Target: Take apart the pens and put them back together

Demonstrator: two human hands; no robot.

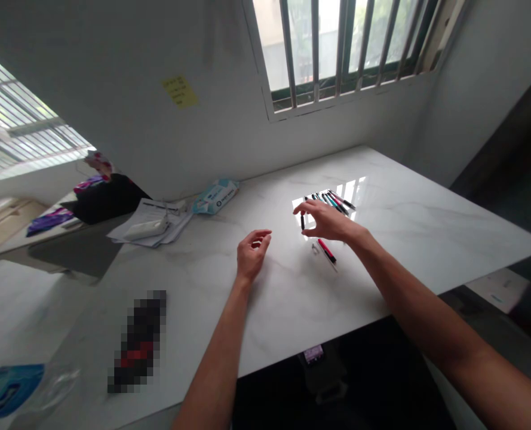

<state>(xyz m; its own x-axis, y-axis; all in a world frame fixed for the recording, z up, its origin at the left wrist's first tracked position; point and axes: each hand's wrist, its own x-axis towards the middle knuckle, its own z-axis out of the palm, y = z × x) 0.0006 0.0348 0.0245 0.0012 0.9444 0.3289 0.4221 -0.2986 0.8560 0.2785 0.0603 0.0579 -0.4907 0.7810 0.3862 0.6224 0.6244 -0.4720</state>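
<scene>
My right hand [325, 221] is over the white marbled table, finger and thumb curved around a short black pen [302, 221]; the fingers hide part of the area behind it. Beyond that hand lies a row of several pens [332, 200] in dark, teal and pink colours. Nearer to me, just below the hand, are a red and black pen [327, 251] and a thin clear piece [315, 248] beside it. My left hand [251, 254] rests at the table's middle, its fingers loosely bent and apart from the thumb, with nothing visible in them.
A pack of wipes [215, 196] stands near the wall, beside papers [151, 224] with a white object on top. At left are a blurred-out dark object [137, 340] and a plastic bottle with a blue label [9, 391]. The table's front edge [283, 361] runs below my arms.
</scene>
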